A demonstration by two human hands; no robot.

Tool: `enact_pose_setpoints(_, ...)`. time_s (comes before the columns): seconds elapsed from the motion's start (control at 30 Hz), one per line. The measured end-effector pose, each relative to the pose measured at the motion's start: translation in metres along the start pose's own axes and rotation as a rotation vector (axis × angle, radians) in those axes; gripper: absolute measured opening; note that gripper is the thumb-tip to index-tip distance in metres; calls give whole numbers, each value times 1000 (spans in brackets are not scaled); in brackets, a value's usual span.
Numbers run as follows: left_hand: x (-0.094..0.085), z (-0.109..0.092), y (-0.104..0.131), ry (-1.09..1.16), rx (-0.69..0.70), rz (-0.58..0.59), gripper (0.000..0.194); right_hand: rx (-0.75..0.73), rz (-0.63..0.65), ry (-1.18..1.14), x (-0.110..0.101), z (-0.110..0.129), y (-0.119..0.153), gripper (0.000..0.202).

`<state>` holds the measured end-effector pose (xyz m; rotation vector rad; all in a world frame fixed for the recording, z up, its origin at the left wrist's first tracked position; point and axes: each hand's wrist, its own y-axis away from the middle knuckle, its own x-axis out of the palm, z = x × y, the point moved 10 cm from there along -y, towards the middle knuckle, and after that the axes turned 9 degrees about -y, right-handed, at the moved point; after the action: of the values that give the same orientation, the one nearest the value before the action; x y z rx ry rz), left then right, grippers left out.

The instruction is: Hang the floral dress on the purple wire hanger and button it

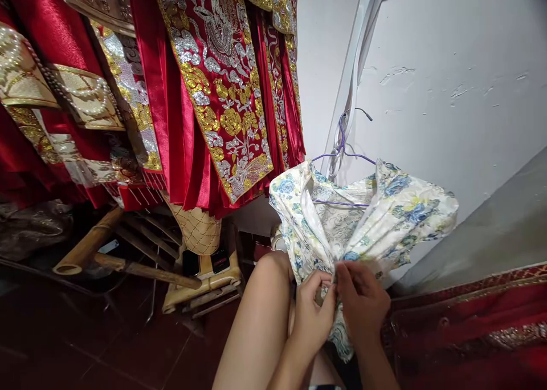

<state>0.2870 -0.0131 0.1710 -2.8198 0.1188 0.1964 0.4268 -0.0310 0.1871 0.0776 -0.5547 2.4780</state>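
A white floral blouse (397, 207) with blue, green and yellow flowers hangs on a purple wire hanger (342, 145), its neckline parted in a V. At the lower end of that V, my left hand (313, 307) pinches one front edge between thumb and fingers. My right hand (362, 299) is closed on the other edge, right beside it. The two hands meet at the front opening, and the fingertips hide whatever fastener may be there. Below them a patterned lower part of the blouse hangs down between my knees.
Red costumes with gold and silver sequins (231, 116) hang at upper left. Under them stand a bamboo pole frame (145, 270) and a low bamboo stool (205, 293) with dark objects on it. White straps (354, 70) hang against the wall (461, 48). Red fabric (474, 344) lies at lower right.
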Motion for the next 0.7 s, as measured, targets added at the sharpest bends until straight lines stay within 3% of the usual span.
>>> enact_pose_setpoints(0.07,-5,-3,-1,-35,16,6,18,-94,171,121,21,16,-26,25)
enact_pose_setpoints(0.13,-7,-6,0,-74,20,19,18,-181,265,204,35,34,-56,23)
enact_pose_setpoints(0.3,6,-26,2,-124,63,109,19,-387,229,138,54,94,-133,19)
enact_pose_setpoints(0.4,10,-31,5,-153,68,114,20,-481,289,119,73,120,-164,18)
enact_pose_setpoints(0.57,16,-16,16,-190,95,144,17,-525,307,132,77,145,-186,16)
enact_pose_setpoints(0.7,15,-12,10,-207,160,157,14,-526,305,9,70,158,-178,16)
